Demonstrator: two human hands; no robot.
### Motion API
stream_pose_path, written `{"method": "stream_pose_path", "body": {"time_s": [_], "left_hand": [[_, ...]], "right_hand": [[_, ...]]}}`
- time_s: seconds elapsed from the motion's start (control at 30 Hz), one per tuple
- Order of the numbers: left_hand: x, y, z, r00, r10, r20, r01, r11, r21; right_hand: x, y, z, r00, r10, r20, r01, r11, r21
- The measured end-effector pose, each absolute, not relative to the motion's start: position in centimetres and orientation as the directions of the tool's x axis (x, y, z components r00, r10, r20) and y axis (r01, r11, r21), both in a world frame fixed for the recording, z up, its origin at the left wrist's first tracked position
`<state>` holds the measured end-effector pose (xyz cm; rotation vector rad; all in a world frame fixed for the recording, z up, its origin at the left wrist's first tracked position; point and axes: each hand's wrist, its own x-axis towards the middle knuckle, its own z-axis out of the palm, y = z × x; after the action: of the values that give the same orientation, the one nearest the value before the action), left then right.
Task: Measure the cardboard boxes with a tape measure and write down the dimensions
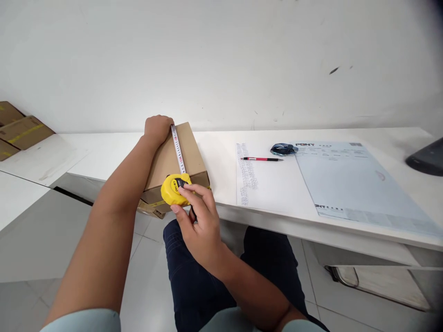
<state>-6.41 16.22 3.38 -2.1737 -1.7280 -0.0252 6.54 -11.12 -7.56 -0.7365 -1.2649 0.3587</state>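
**A:** Looking down in the head view, what do the two hands have?

**B:** The right hand (pixel 199 219) has its fingers (pixel 194 190) curled around a yellow tape measure (pixel 173 190). It holds it at the near edge of a brown cardboard box (pixel 194 159). The left hand (pixel 157 129) is closed in a loose fist over the far end of the white tape (pixel 177 148). It presses the tape down at the far edge of the box.

**A:** Where is the box?

**B:** It is on the left part of the white table (pixel 221 152), close to the front. Its near end seems to poke out past the table edge.

**A:** How would these things feel?

**B:** I think the tape measure is small, hard and a bit smooth. It should be easy to grip around its round body. The tape looks thin, bendy and springy, so the tip is the best place to pinch it. The box looks stiff and light, but I can't tell what is inside. Two hands on opposite sides would hold it well.

**A:** Anything else nearby?

**B:** There is a red pen (pixel 261 159) lying on a sheet of paper (pixel 273 189). A big pale blue sheet (pixel 349 184) lies beside it. More boxes (pixel 20 131) sit far to the left.
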Motion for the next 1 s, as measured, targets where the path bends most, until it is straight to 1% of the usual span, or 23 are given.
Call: {"method": "stream_pose_path", "body": {"time_s": [0.17, 0.27, 0.37, 0.5, 0.57, 0.6, 0.7, 0.77, 0.9, 1.0], "left_hand": [[-5.8, 16.2, 4.0, 0.254, 0.952, 0.173, 0.919, -0.181, -0.350], [-6.0, 16.5, 4.3, 0.257, 0.952, 0.166, 0.904, -0.176, -0.390], [-6.4, 16.8, 4.5, 0.233, 0.956, 0.181, 0.909, -0.148, -0.389], [-6.2, 16.6, 4.6, 0.238, 0.956, 0.173, 0.914, -0.160, -0.372], [-6.1, 16.3, 4.6, 0.218, 0.959, 0.179, 0.933, -0.151, -0.326], [-6.0, 16.3, 4.6, 0.191, 0.964, 0.187, 0.952, -0.135, -0.275], [-6.3, 16.3, 4.7, 0.086, 0.971, 0.222, 0.995, -0.075, -0.059], [-6.6, 16.6, 4.6, 0.055, 0.971, 0.234, 0.998, -0.063, 0.030], [-7.4, 17.1, 4.1, 0.093, 0.969, 0.228, 0.987, -0.119, 0.104], [-7.6, 17.4, 3.4, 0.114, 0.963, 0.242, 0.979, -0.151, 0.138]], "right_hand": [[6.5, -10.9, -7.4, 0.324, 0.607, 0.726, 0.145, 0.726, -0.672], [6.3, -10.7, -7.4, 0.321, 0.609, 0.726, 0.129, 0.731, -0.670], [6.2, -10.4, -7.4, 0.331, 0.608, 0.722, 0.124, 0.730, -0.672], [6.3, -10.4, -7.4, 0.347, 0.599, 0.721, 0.101, 0.741, -0.664], [6.4, -10.5, -7.4, 0.349, 0.597, 0.723, 0.107, 0.741, -0.663], [6.4, -10.5, -7.3, 0.349, 0.597, 0.723, 0.110, 0.740, -0.664], [6.4, -10.5, -7.3, 0.346, 0.600, 0.721, 0.108, 0.738, -0.666], [6.4, -10.5, -7.4, 0.350, 0.598, 0.721, 0.100, 0.742, -0.663], [6.2, -10.5, -7.5, 0.359, 0.604, 0.712, 0.074, 0.742, -0.666], [6.0, -10.2, -7.4, 0.361, 0.598, 0.715, 0.064, 0.749, -0.659]]}}
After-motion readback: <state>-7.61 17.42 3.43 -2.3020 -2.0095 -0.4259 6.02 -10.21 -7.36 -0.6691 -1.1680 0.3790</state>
